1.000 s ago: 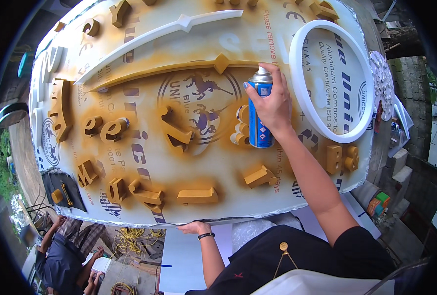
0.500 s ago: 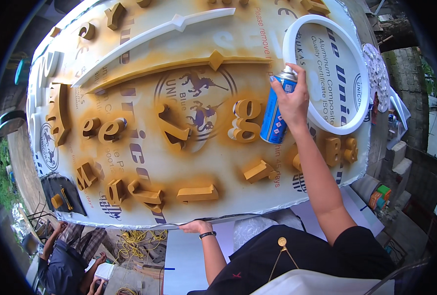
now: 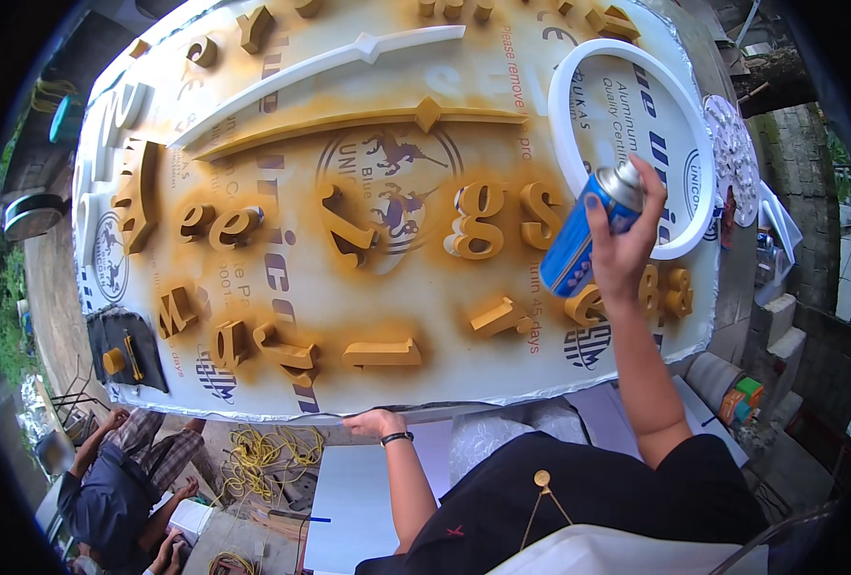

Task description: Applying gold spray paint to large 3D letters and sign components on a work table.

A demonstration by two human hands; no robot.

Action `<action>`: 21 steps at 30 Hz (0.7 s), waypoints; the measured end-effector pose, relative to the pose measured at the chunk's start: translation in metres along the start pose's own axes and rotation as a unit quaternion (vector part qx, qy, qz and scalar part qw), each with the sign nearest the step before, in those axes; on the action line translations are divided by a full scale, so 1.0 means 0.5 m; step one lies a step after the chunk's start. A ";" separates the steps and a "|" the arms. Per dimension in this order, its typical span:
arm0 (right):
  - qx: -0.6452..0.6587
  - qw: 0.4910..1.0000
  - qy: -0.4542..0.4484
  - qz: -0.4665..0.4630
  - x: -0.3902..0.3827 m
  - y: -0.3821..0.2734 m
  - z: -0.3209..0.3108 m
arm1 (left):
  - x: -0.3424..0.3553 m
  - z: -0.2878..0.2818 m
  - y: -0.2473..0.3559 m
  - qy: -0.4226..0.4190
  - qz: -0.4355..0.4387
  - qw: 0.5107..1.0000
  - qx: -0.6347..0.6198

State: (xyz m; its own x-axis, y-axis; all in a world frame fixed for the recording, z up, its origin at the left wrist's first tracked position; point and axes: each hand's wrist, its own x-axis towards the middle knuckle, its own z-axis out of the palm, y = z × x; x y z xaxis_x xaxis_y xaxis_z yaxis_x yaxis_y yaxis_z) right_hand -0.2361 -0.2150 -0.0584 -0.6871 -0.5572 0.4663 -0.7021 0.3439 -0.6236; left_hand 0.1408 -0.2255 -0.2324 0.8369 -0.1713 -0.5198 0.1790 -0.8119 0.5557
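Note:
My right hand [image 3: 624, 225] is wrapped around a blue spray can [image 3: 577, 247], index finger up at its nozzle. The can leans over the painted letter s [image 3: 542, 216] and partly hides the letters behind it. At the board's near edge, my left hand [image 3: 377, 424] holds the rim, its fingertips partly hidden. The wide board [image 3: 425, 379] carries several raised letters coated golden yellow, among them a g [image 3: 480, 220] with white patches on its side. A yellow curved strip [image 3: 329, 132] lies beside a white curved strip [image 3: 291, 72]. A white oval ring [image 3: 556, 115] is at the right.
White unpainted letters [image 3: 119, 110] stand along the board's left end. A dark pad [image 3: 109, 331] with small yellow pieces lies at the near left corner. Below left, another person [image 3: 109, 498] sits near a coil of yellow cord [image 3: 262, 460]. Concrete blocks [image 3: 778, 321] are at the right.
My right hand has moved right and nearer to me with the spray can, which now tilts more. The painted s has come into view. My left hand stays at the board's edge.

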 end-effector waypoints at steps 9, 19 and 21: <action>0.150 0.971 -0.133 0.130 -0.321 -0.039 -0.249 | 0.022 -0.027 -0.024 -0.009 -0.021 0.997 -0.072; 0.301 0.891 0.156 0.303 -0.372 0.287 -0.646 | 0.097 -0.167 -0.177 -0.039 0.015 0.986 -0.161; 0.337 0.840 0.193 0.380 -0.376 0.373 -0.762 | 0.083 -0.227 -0.270 -0.088 0.055 0.987 -0.121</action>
State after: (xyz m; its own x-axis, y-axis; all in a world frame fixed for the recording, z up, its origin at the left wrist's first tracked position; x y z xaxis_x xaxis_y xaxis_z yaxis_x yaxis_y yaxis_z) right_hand -0.3091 0.2418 -0.0235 -0.9895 -0.0397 -0.1393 0.1423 -0.0890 -0.9858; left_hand 0.2099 -0.0596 -0.2552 0.7598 -0.3624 -0.5399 0.2277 -0.6295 0.7429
